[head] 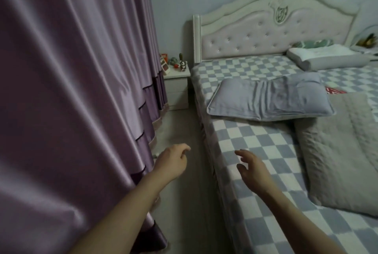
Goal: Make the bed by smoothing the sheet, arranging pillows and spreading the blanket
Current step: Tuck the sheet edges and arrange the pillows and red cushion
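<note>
A blue-and-white checkered sheet [263, 147] covers the bed on the right. A lilac pillow [270, 98] lies across the sheet, well short of the headboard. A white contoured pillow [325, 57] rests near the headboard at the far right. A grey quilted blanket [343, 147] lies folded on the right part of the bed, below the lilac pillow. My right hand [251, 166] hovers over the near edge of the sheet, fingers loosely spread, holding nothing. My left hand [173, 161] hangs over the floor strip beside the bed, fingers loosely curled and empty.
A purple curtain [71, 90] fills the left side, leaving a narrow floor aisle [184, 127] along the bed. A white nightstand [177, 84] with small figurines stands by the tufted headboard [266, 35]. A red item [333, 90] peeks out behind the lilac pillow.
</note>
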Motion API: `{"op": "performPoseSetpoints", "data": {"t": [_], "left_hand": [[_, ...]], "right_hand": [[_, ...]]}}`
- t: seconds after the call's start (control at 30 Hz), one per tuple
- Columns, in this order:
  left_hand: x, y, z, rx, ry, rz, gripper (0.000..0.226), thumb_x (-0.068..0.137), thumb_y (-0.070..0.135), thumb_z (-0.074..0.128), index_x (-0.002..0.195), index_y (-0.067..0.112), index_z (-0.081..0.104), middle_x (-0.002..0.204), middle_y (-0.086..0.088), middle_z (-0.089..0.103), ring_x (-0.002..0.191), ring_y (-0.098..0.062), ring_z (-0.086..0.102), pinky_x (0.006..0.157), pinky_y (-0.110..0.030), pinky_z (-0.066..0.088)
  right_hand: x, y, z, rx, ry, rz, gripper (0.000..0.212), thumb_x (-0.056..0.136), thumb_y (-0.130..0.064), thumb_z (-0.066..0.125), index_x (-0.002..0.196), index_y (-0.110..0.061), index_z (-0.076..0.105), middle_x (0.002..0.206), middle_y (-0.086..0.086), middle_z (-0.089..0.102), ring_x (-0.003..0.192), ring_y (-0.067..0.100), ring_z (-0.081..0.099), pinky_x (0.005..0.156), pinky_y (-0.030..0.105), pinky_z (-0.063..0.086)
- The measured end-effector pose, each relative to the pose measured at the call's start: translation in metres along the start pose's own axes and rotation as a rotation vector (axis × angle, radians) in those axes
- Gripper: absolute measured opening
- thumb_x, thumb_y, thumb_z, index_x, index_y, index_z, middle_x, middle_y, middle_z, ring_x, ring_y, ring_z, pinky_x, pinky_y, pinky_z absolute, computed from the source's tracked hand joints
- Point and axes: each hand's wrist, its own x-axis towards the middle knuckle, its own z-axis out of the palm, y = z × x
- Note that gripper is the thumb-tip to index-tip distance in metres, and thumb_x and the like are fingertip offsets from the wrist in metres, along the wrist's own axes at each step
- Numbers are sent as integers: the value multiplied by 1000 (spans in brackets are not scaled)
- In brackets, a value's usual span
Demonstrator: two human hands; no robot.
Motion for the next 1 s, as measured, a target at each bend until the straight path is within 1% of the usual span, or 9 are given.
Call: {"op": "performPoseSetpoints", "data": {"t": [0.1, 0.17, 0.27, 0.4, 0.53, 0.63, 0.7, 0.93, 1.0], "left_hand": [[55, 1, -5, -3, -15, 40, 39, 88, 5, 42, 120, 18, 60, 125, -5, 61, 113, -22, 57, 96, -35, 46], [95, 4, -9, 11, -8, 58, 38, 89, 5, 43, 120, 18, 60, 125, -4, 61, 114, -21, 57, 96, -33, 46], [158, 3, -15, 61, -6, 54, 37, 91, 8, 42, 122, 19, 58, 127, 0, 60, 116, -19, 56, 94, -29, 45], [258, 9, -26, 39, -23, 24, 37, 91, 7, 43, 123, 19, 58, 126, -3, 61, 113, -19, 58, 96, -34, 47], [326, 20, -38, 21, 21, 28, 37, 90, 7, 44, 122, 19, 59, 126, -4, 61, 113, -21, 59, 96, -35, 47], [371, 23, -46, 30, 15, 35, 37, 92, 8, 44, 123, 19, 58, 127, -2, 60, 114, -18, 58, 97, -35, 47], [406, 17, -49, 41, 11, 28, 36, 93, 9, 44, 125, 20, 56, 128, -1, 59, 114, -17, 57, 97, -35, 47], [557, -8, -58, 46, -48, 60, 37, 92, 7, 44, 125, 19, 56, 128, 0, 59, 116, -17, 56, 98, -33, 46], [605, -18, -65, 33, -66, 67, 37, 92, 10, 44, 124, 24, 57, 128, 3, 59, 118, -17, 55, 100, -35, 45]], "right_hand": [[48, -6, 0, 2, 18, 12, 42, 91, -6, 53, 133, -14, 50, 142, 3, 44, 127, 19, 47, 106, 31, 39], [88, -7, 0, -4, 11, 0, 43, 90, -5, 53, 132, -13, 50, 141, 4, 45, 125, 19, 49, 105, 30, 38], [155, -8, 1, 12, 4, -3, 43, 90, -5, 53, 132, -12, 50, 141, 6, 46, 126, 21, 48, 107, 33, 37], [258, -10, -5, 27, -7, -26, 43, 88, -1, 53, 131, -8, 51, 138, 8, 48, 124, 23, 50, 102, 28, 36], [332, -14, -12, 20, -21, -31, 43, 87, 0, 53, 130, -8, 52, 140, 10, 47, 123, 26, 51, 105, 34, 39], [380, -19, -15, -11, -39, -32, 43, 89, -3, 54, 131, -9, 50, 141, 7, 46, 124, 24, 50, 104, 31, 37], [414, -19, -13, -35, -43, -38, 43, 90, -5, 54, 132, -11, 50, 141, 5, 46, 125, 21, 50, 103, 28, 37], [544, -25, 6, -50, -7, 18, 44, 89, -7, 54, 132, -13, 50, 139, 4, 48, 123, 20, 51, 103, 27, 38], [585, -32, 11, -48, 6, 47, 44, 88, -6, 54, 131, -13, 50, 139, 5, 48, 123, 21, 50, 103, 28, 38]]}}
